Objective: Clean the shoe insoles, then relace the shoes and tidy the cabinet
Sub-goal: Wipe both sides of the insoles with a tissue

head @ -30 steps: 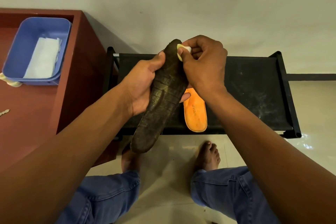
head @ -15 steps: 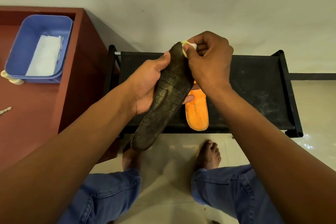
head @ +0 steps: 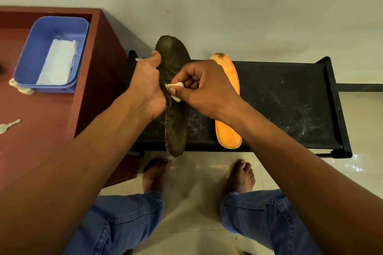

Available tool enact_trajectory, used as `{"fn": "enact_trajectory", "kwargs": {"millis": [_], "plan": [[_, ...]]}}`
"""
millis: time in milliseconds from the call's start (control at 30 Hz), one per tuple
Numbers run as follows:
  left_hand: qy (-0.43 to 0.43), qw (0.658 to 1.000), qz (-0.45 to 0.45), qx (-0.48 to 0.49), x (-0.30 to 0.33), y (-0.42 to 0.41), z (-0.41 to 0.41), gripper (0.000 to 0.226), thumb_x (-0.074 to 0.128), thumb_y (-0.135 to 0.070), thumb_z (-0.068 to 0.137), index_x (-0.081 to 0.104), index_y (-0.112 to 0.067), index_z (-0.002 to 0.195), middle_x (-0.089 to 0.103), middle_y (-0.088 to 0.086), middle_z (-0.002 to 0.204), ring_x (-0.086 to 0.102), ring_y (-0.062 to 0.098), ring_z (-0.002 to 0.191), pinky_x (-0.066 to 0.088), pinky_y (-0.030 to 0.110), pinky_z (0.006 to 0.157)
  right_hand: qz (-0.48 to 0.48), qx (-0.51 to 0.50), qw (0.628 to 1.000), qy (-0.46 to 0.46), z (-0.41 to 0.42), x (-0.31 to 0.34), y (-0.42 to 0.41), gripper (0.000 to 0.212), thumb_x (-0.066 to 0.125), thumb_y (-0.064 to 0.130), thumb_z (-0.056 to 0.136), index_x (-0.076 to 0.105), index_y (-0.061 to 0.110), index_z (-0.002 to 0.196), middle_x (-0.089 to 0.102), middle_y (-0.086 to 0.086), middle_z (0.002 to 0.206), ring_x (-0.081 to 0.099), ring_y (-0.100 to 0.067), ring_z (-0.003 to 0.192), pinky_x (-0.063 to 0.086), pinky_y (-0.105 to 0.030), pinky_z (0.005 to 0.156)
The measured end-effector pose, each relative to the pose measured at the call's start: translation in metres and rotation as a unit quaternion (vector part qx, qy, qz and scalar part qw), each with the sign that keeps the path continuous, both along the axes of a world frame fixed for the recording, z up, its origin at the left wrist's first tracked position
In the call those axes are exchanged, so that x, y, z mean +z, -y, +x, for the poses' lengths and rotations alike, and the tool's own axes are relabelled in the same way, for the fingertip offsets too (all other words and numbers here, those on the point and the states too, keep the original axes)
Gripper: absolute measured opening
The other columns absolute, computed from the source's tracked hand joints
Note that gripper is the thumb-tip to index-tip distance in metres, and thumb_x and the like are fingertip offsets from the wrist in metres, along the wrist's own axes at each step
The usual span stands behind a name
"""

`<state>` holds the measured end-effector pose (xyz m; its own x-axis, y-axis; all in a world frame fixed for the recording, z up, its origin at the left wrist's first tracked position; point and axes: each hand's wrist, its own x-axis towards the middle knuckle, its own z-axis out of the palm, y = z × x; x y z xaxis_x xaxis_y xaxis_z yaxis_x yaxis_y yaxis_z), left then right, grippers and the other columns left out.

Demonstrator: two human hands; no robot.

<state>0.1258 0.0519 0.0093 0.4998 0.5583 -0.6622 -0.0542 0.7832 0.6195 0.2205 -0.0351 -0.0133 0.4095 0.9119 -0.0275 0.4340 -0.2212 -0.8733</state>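
While bare feet (head: 157,174) rest on the floor at lower centre, the left hand (head: 147,85) grips the dark insole (head: 176,126) at mid-frame, the right hand (head: 204,87) pinching a pale wad (head: 174,91) against it; beyond, an orange insole (head: 228,130) lies on the black rack (head: 290,105), blue tub (head: 51,51) upper left

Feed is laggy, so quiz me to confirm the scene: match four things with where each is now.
Things:
1. dark insole
2. orange insole
3. wipe
4. tissue

Places:
A. in the blue tub
B. lying on the black rack
C. gripped by the left hand
D. pinched in the right hand

Pairs: 1-C, 2-B, 3-D, 4-A
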Motion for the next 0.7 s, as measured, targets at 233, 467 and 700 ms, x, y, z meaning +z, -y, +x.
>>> {"fn": "enact_trajectory", "kwargs": {"millis": [233,467,700], "plan": [[0.022,0.996,-0.002,-0.091,-0.003,0.005,0.000,0.067,0.026,-0.056,0.109,0.064,-0.007,0.134,0.072,0.018,0.126,0.072,0.031,0.113,0.059,0.045,0.091,-0.006,-0.127,0.989,0.075,0.011,-0.002,0.001,0.007,0.082,0.023,0.085,0.078,0.017,0.087,0.072,0.009,0.077,0.067,-0.006,0.070,0.060,-0.033,0.069],[0.008,1.000,-0.005,-0.025,-0.004,0.002,0.000,0.069,0.025,-0.053,0.110,0.069,-0.001,0.118,0.074,0.021,0.117,0.076,0.032,0.101,0.064,0.044,0.081,-0.028,-0.041,0.999,-0.019,0.007,-0.003,-0.001,0.007,0.084,0.016,0.083,0.078,0.020,0.082,0.075,0.004,0.078,0.069,-0.012,0.073,0.062,-0.040,0.077],[0.016,0.996,-0.031,0.078,-0.011,-0.015,0.000,0.065,0.027,-0.051,0.111,0.060,0.002,0.127,0.068,0.024,0.130,0.072,0.038,0.108,0.062,0.055,0.083,-0.050,0.054,0.989,-0.130,0.000,0.005,0.004,0.010,0.081,0.011,0.087,0.079,0.003,0.092,0.076,-0.016,0.080,0.069,-0.030,0.069,0.053,-0.032,0.086]]}}
